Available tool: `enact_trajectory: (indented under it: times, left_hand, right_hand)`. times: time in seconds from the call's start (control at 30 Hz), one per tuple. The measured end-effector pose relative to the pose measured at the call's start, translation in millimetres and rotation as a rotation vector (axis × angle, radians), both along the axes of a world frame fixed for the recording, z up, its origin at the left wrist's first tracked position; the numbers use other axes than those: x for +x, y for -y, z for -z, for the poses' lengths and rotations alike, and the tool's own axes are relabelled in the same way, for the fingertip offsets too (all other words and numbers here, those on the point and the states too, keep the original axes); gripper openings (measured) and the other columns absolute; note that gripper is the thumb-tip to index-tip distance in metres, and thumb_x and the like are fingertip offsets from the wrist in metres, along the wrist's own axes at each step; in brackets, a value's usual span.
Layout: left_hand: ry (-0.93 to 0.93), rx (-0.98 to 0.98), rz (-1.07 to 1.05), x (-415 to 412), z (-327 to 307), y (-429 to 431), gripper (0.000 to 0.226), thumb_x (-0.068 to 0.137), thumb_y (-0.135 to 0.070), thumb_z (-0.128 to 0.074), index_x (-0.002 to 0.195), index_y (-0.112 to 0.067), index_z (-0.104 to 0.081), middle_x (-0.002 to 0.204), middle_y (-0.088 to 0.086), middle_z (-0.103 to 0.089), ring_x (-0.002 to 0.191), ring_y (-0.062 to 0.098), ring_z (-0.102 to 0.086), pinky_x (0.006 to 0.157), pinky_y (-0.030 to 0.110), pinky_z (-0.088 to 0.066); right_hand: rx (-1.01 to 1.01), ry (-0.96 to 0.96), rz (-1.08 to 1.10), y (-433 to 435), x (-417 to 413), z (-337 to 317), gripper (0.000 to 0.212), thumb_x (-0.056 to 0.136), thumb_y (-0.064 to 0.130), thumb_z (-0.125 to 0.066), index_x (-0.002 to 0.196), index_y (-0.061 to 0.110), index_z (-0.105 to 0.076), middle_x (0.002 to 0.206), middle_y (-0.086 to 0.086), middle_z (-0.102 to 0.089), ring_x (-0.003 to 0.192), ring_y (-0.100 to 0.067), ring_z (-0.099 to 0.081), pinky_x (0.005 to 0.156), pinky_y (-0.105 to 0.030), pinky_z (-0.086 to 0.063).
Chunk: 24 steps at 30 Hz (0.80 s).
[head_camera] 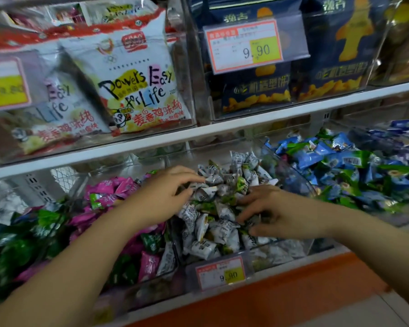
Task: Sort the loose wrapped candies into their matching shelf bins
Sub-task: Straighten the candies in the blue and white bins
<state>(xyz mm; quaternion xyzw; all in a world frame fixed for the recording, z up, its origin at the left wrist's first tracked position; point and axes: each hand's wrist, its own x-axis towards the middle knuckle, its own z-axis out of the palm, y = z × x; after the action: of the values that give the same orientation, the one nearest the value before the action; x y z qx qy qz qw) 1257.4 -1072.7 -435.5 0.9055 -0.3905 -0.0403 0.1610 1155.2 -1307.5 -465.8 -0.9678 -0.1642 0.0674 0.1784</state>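
Left hand (165, 197) pinches white candy (210, 180); right hand (279, 211) curled into white pile (222, 224), grip unclear; pink candies (109, 187) beyond left wrist.

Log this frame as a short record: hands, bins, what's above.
left hand: on white candies in middle bin, grip unclear
right hand: fingers curled into same pile, grip unclear
left of bin: pink and green candies
right of bin: blue and green candies
tag: 9.90, on middle bin front
above: snack bags

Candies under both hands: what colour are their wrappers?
White wrappers with dark print and green patches; the head view shows them.
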Motion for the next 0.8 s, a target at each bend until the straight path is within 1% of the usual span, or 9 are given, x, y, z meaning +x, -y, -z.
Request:
enact_trajectory:
  times: [0.07, 0.13, 0.2, 0.3, 0.37, 0.43, 0.53, 0.7, 0.8]
  left_hand:
    - [0.021, 0.003, -0.075, -4, 10, -15, 0.036, 0.099, -0.029, -0.045, 0.133, -0.04, -0.047, 0.146, -0.015, -0.031, 0.134, 0.006, -0.027, 0.11, 0.026, -0.022]
    - [-0.005, -0.033, -0.126, -6, 20, -23, 0.035, 0.099, -0.032, -0.044, 0.133, -0.038, -0.047, 0.146, -0.014, -0.033, 0.134, 0.007, -0.029, 0.11, 0.027, -0.023]
    - [-0.055, -0.07, -0.144, -6, 24, -24, 0.033, 0.1, -0.032, -0.041, 0.132, -0.036, -0.049, 0.142, -0.014, -0.038, 0.13, 0.007, -0.035, 0.103, 0.023, -0.028]
    - [-0.079, -0.076, -0.15, -2, 26, -22, 0.035, 0.1, -0.032, -0.042, 0.134, -0.036, -0.047, 0.14, -0.013, -0.039, 0.124, 0.006, -0.039, 0.093, 0.021, -0.03]
    - [-0.081, -0.091, -0.145, 2, 26, -23, 0.037, 0.099, -0.032, -0.044, 0.136, -0.036, -0.045, 0.141, -0.013, -0.039, 0.117, 0.002, -0.039, 0.09, 0.021, -0.029]
    - [-0.067, -0.096, -0.133, 5, 27, -24, 0.037, 0.098, -0.033, -0.045, 0.135, -0.037, -0.045, 0.14, -0.014, -0.04, 0.111, -0.002, -0.036, 0.089, 0.021, -0.029]
    - [-0.069, -0.093, -0.121, 7, 29, -26, 0.037, 0.097, -0.035, -0.046, 0.134, -0.039, -0.045, 0.139, -0.014, -0.041, 0.109, -0.002, -0.036, 0.087, 0.022, -0.03]
    - [-0.064, -0.1, -0.108, 7, 30, -28, 0.038, 0.097, -0.035, -0.045, 0.135, -0.039, -0.045, 0.139, -0.016, -0.041, 0.109, -0.003, -0.036, 0.087, 0.021, -0.029]
    - [-0.063, -0.103, -0.108, 8, 30, -28, 0.038, 0.097, -0.035, -0.045, 0.135, -0.04, -0.044, 0.139, -0.016, -0.04, 0.109, -0.002, -0.039, 0.087, 0.022, -0.031]
  right_hand:
    - [-0.056, -0.05, 0.006, -6, 5, 6, 0.044, 0.09, 0.044, -0.058, 0.132, 0.046, -0.047, 0.157, 0.011, -0.016, 0.142, -0.007, -0.008, 0.114, -0.037, -0.017]
    - [-0.108, -0.069, -0.006, -11, 15, 9, 0.053, 0.088, 0.048, -0.059, 0.137, 0.05, -0.038, 0.159, 0.013, 0.002, 0.144, -0.012, 0.002, 0.116, -0.044, -0.016]
    - [-0.205, -0.058, -0.025, -15, 30, 11, 0.057, 0.087, 0.05, -0.058, 0.139, 0.05, -0.034, 0.158, 0.012, 0.013, 0.145, -0.019, 0.004, 0.116, -0.047, -0.018]
    - [-0.377, -0.051, 0.004, -15, 56, 11, 0.064, 0.086, 0.051, -0.058, 0.143, 0.047, -0.027, 0.157, 0.01, 0.018, 0.145, -0.025, 0.001, 0.113, -0.046, -0.025]
    - [-0.476, -0.067, 0.046, -12, 74, 9, 0.071, 0.085, 0.046, -0.06, 0.145, 0.047, -0.021, 0.157, 0.011, 0.017, 0.143, -0.028, -0.001, 0.108, -0.047, -0.032]
    - [-0.486, -0.093, 0.084, -7, 90, 6, 0.076, 0.084, 0.03, -0.062, 0.145, 0.047, -0.02, 0.158, 0.011, 0.014, 0.143, -0.029, -0.004, 0.104, -0.048, -0.037]
    - [-0.432, -0.071, 0.143, 3, 106, 3, 0.076, 0.084, 0.011, -0.053, 0.146, 0.043, -0.023, 0.159, 0.006, 0.009, 0.146, -0.028, -0.004, 0.11, -0.049, -0.031]
    - [-0.301, 0.034, 0.21, 19, 125, 5, 0.068, 0.087, 0.021, -0.061, 0.146, 0.033, -0.03, 0.159, -0.011, -0.006, 0.146, -0.027, -0.01, 0.113, -0.038, -0.022]
    - [-0.291, 0.108, 0.223, 18, 127, 9, 0.062, 0.089, 0.031, -0.062, 0.145, 0.027, -0.036, 0.153, -0.018, -0.027, 0.146, -0.027, -0.011, 0.115, -0.039, -0.022]
